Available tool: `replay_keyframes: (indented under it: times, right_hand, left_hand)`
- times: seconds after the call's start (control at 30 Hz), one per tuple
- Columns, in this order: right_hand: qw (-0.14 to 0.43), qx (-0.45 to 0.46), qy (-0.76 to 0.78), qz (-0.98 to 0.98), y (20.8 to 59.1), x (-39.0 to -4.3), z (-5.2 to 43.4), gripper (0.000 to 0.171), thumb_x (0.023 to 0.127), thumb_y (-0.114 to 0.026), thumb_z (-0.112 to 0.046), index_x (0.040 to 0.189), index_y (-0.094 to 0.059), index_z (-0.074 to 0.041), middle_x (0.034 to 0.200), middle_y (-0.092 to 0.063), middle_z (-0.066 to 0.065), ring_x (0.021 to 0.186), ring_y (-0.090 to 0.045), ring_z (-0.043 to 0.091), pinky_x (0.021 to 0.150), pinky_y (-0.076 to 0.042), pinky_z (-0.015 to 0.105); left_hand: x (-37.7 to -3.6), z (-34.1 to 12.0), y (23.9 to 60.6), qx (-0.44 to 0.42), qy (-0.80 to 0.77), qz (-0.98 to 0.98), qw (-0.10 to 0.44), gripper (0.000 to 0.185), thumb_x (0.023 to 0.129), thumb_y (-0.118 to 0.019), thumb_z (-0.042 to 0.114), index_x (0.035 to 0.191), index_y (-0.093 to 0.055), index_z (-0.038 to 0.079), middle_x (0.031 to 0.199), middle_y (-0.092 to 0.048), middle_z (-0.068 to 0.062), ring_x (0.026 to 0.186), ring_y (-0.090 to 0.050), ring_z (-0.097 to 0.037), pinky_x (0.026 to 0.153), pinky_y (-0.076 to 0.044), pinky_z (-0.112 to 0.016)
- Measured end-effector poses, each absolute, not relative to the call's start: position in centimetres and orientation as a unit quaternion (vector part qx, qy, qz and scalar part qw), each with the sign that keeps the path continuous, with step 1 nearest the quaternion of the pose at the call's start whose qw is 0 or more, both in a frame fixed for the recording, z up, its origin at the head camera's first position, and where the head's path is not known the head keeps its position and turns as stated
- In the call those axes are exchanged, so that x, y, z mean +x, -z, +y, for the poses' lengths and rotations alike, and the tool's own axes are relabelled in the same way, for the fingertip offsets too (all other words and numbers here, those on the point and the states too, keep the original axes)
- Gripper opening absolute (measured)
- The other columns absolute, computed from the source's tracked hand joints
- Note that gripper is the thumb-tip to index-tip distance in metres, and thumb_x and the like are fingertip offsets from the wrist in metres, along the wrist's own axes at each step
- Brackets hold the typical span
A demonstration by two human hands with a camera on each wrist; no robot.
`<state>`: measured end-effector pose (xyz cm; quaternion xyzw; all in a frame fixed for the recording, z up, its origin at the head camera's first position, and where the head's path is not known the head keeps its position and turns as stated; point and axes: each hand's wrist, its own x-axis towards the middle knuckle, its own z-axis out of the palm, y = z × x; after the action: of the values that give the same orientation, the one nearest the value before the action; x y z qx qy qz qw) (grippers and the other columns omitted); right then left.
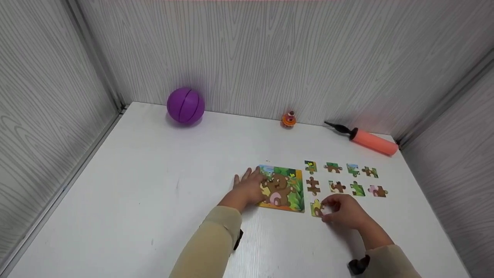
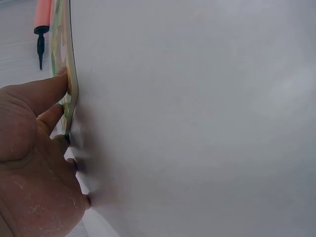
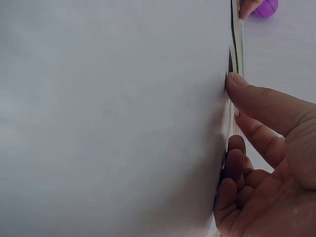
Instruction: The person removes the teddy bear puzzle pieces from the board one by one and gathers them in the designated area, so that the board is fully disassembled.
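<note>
On the white table (image 1: 154,185), the left hand (image 1: 251,187) lies flat with fingers spread on the bear puzzle board's (image 1: 285,189) left edge, while the right hand (image 1: 343,210) pinches a loose puzzle piece (image 1: 317,208) just beside the board's right corner.

Right hand (image 3: 269,163) with curled fingers (image 3: 232,170) against white tabletop (image 3: 108,118), thumb touching thin puzzle piece edge (image 3: 236,54); round purple ball (image 3: 266,7) beyond.
</note>
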<state>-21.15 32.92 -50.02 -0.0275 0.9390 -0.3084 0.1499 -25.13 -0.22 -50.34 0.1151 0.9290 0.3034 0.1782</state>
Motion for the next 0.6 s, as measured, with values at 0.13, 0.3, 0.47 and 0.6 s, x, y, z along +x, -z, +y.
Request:
replay_keyframes:
  times: [0.13, 0.3, 0.47, 0.6]
  right_hand:
    - [0.153, -0.031, 0.303, 0.940, 50.14, -21.24, 32.82, 0.042, 0.078, -0.096, -0.015, 0.114, -0.076, -0.009, 0.097, -0.062, 0.005, 0.091, -0.053, 0.024, 0.076, -0.046, 0.038]
    - [0.159, -0.022, 0.301, 0.940, 50.27, -21.27, 32.77, 0.041, 0.079, -0.095, -0.017, 0.114, -0.076, -0.011, 0.100, -0.062, 0.005, 0.094, -0.053, 0.025, 0.077, -0.045, 0.038]
    - [0.157, -0.018, 0.298, 0.941, 50.45, -21.32, 32.83, 0.041, 0.078, -0.096, -0.018, 0.113, -0.076, -0.012, 0.101, -0.061, 0.006, 0.095, -0.053, 0.025, 0.078, -0.045, 0.038]
    - [0.160, -0.011, 0.297, 0.941, 50.60, -21.34, 32.98, 0.042, 0.078, -0.096, -0.020, 0.114, -0.075, -0.013, 0.103, -0.061, 0.005, 0.097, -0.052, 0.025, 0.080, -0.045, 0.039]
  left_hand:
    - [-24.97, -0.36, 50.55, 0.119, -0.305, 0.929, 0.174, 0.072, 0.093, -0.082, 0.027, 0.157, -0.052, 0.015, 0.176, -0.021, -0.008, 0.163, -0.009, -0.032, 0.127, 0.000, -0.063]
    - [-24.94, -0.43, 50.81, 0.122, -0.305, 0.929, 0.170, 0.072, 0.093, -0.082, 0.029, 0.157, -0.052, 0.016, 0.176, -0.021, -0.009, 0.163, -0.009, -0.033, 0.127, 0.000, -0.064]
    - [-24.98, -0.43, 50.88, 0.123, -0.311, 0.928, 0.167, 0.073, 0.092, -0.083, 0.029, 0.157, -0.052, 0.015, 0.176, -0.021, -0.010, 0.163, -0.009, -0.033, 0.127, 0.000, -0.064]
    - [-24.96, -0.43, 50.84, 0.125, -0.311, 0.928, 0.164, 0.074, 0.091, -0.084, 0.030, 0.157, -0.052, 0.015, 0.176, -0.021, -0.010, 0.163, -0.009, -0.034, 0.127, 0.001, -0.064]
